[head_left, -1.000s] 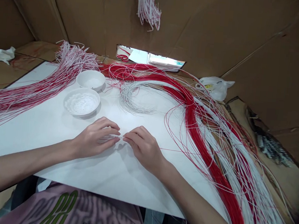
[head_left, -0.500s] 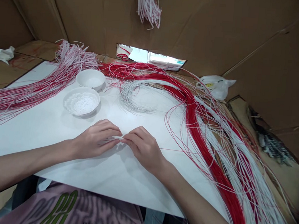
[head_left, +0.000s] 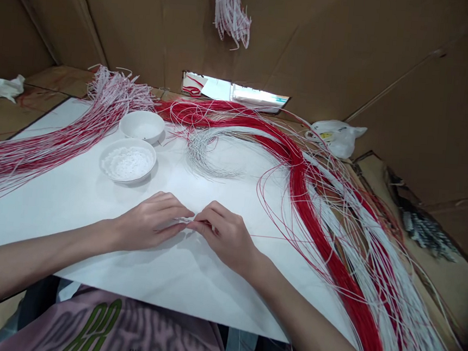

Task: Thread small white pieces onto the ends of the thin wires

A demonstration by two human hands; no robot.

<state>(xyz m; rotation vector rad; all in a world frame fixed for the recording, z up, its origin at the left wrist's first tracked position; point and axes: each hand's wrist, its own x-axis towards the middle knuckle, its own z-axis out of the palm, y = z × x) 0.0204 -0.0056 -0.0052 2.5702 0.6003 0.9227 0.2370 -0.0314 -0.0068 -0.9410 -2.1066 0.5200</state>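
Above the white tabletop, my left hand and my right hand meet at their fingertips. Both are closed on a thin cord, which looks white with a trace of red between the fingers. Its exact make-up is mostly hidden by the fingers. A single red strand runs from my right hand toward the big bundle on the right. Just beyond my left hand stands a bowl of small white pieces, with a second white bowl behind it.
Red cords and white cords sweep along the back and right of the table. Red cords with white-wrapped ends lie at left. A similar bunch hangs on the cardboard wall. A plastic bag sits back right.
My right fingers have shifted slightly left and now overlap more of the cord. Less of the white piece shows between the hands. The bowls and bundles stay put.
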